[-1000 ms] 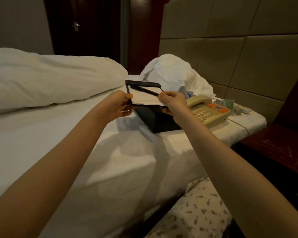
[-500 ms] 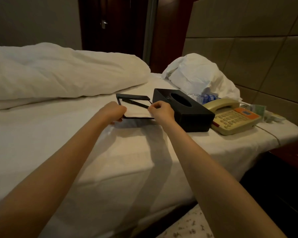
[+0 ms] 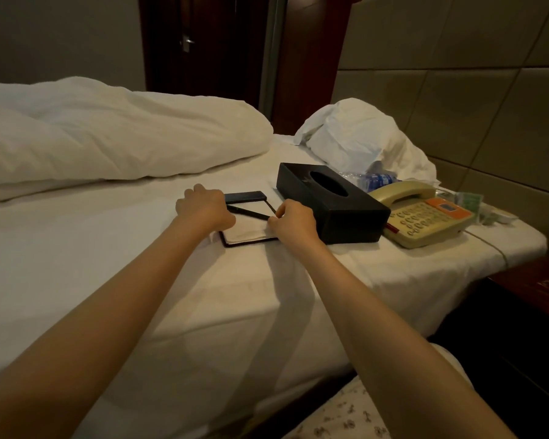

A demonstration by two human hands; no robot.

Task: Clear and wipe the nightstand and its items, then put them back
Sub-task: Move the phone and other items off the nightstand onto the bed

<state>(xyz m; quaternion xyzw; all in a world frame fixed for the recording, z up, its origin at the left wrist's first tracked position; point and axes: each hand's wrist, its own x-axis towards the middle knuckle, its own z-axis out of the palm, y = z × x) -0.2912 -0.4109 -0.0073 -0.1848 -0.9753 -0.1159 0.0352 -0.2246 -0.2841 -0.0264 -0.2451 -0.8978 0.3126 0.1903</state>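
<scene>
The right hand's thumb and forefinger point(image 3: 278, 213) pinch the right rim of a flat, rectangular black notepad holder point(image 3: 244, 198), close to the tip of a slim black pen point(image 3: 251, 213) lying slantwise across the white paper in it. The rest of the right hand point(image 3: 293, 218) is curled behind that pinch. The left hand point(image 3: 203, 207) sits knuckles-up on the opposite side, its fingers bent down round the holder's left rim so that their tips are hidden. The holder lies flat on the white bedsheet point(image 3: 108, 264), near the edge of the mattress. Just beside the right hand stands a black rectangular tissue box with an oval opening point(image 3: 330, 201). Past it on the right rests a beige push-button telephone with an orange panel point(image 3: 425, 217). A clear plastic water bottle with a blue label point(image 3: 374, 179) lies behind the box, against a crumpled white pillow point(image 3: 355, 137). Small green packets point(image 3: 469, 201) lie beyond the telephone. A thick white duvet point(image 3: 108, 131) is bunched along the far left of the bed. The dark reddish wooden nightstand point(image 3: 539, 289) shows low at the right, below the mattress corner.
</scene>
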